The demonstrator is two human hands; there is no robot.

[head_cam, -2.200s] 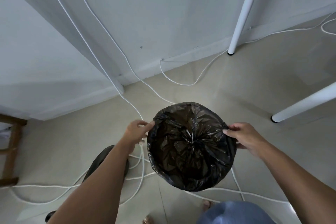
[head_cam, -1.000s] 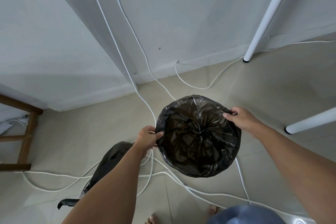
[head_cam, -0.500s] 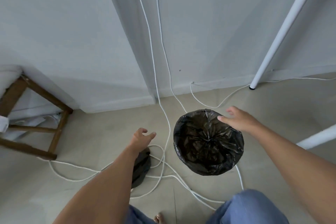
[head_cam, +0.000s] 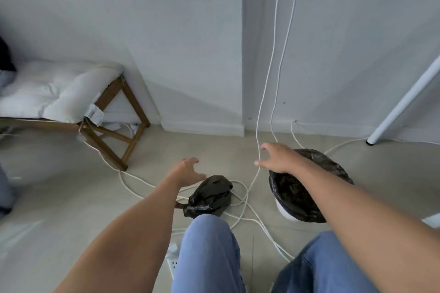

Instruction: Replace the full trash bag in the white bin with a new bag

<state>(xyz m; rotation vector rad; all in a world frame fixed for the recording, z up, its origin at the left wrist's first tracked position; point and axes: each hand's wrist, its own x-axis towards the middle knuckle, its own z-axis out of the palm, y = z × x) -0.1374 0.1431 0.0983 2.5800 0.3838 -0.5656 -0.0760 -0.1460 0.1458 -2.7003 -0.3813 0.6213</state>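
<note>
Both hands are hanging free in the middle of the frame, fingers spread wide and holding nothing. The left hand [head_cam: 188, 171] is floating just above and left of the tied full bag [head_cam: 210, 195], which is lying on the floor at lower centre among loops of white cable [head_cam: 242, 200]. The right hand [head_cam: 277, 158] is hovering over the upper left rim of the white bin [head_cam: 284, 211], right of centre, where the new bag [head_cam: 300, 197] is already lining the opening and folding over the edge, with only a sliver of white wall showing beneath.

The swap is looking nearly done, so the risks are lying mostly in the clutter. The cables are running under and around the full bag; lifting it carelessly could be snagging a loop and dragging the power strip [head_cam: 173, 261] near the knees at the bottom of the frame. A cable is also passing right beside the bin, so a tug there could be tipping it. The liner's fold is looking shallow on the near side, and it may be slipping inside once rubbish is weighing on it. The full bag's knot is seeming tight, though its thin plastic could be tearing if dragged over the floor
</note>
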